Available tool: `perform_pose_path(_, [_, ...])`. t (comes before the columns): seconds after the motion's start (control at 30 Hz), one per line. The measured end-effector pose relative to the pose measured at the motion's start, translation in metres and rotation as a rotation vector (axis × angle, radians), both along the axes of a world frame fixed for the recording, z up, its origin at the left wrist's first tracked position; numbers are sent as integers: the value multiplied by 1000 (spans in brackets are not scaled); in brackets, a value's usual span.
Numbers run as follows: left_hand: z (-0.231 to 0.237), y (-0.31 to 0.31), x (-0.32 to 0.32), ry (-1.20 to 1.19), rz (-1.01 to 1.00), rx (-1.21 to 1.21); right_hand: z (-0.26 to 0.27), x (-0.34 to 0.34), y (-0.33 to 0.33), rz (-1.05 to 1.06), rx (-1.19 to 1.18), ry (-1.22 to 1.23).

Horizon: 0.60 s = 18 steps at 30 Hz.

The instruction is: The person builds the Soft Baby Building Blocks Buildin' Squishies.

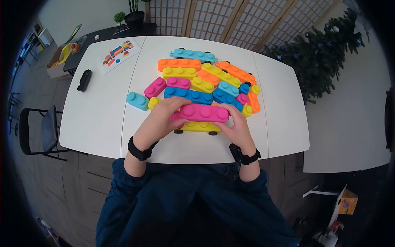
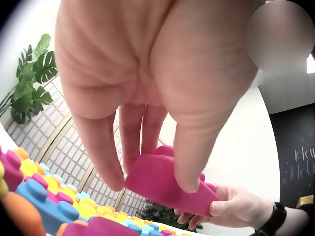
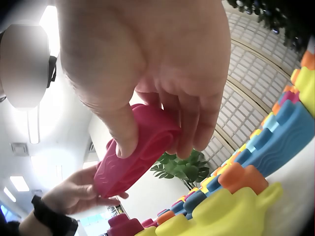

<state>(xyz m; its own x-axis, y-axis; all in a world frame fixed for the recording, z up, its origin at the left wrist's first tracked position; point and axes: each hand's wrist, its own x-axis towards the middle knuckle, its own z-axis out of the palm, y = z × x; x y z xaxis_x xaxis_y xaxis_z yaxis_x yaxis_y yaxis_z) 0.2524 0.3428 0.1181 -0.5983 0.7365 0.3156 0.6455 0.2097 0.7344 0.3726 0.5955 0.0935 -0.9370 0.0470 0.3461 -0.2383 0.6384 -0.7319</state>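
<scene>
While the pink block (image 1: 204, 113) is hanging over the yellow wheeled block (image 1: 199, 127) near the front edge of the worktop (image 1: 191, 152), my left hand (image 1: 161, 117) and right hand (image 1: 240, 131) are pinching its opposite ends, probably keeping it balanced.

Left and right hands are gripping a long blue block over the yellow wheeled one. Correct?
Colour's wrong: the head view shows the long block is pink, not blue. The left hand and right hand do grip it over the yellow wheeled one.
</scene>
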Motion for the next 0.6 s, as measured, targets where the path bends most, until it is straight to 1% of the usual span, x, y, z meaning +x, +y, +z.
perform_pose_path(0.03, [-1, -2, 3, 0, 1, -2, -6, 3, 4, 1, -2, 0])
perform_pose_path(0.1, [-2, -10, 10, 55, 63, -19, -19, 9, 13, -46, -284, -115])
perform_pose_path(0.13, [-7, -14, 10, 57, 65, -19, -24, 11, 17, -43, -283, -114])
perform_pose_path(0.2, [-25, -20, 7, 20, 46, -95, -31, 15, 22, -50, -213, -151])
perform_pose_path(0.3, [-39, -21, 8, 3, 68, -93, -37, 15, 19, -7, -198, -187])
perform_pose_path(0.43, [-38, -21, 8, -11, 93, -95, -41, 12, 15, 3, -181, -206])
perform_pose_path(0.53, [-39, -20, 9, -21, 105, -98, -38, 11, 14, 13, -118, -217])
perform_pose_path(0.6, [-40, -19, 9, -14, 109, -99, -34, 10, 11, 37, 9, -130])
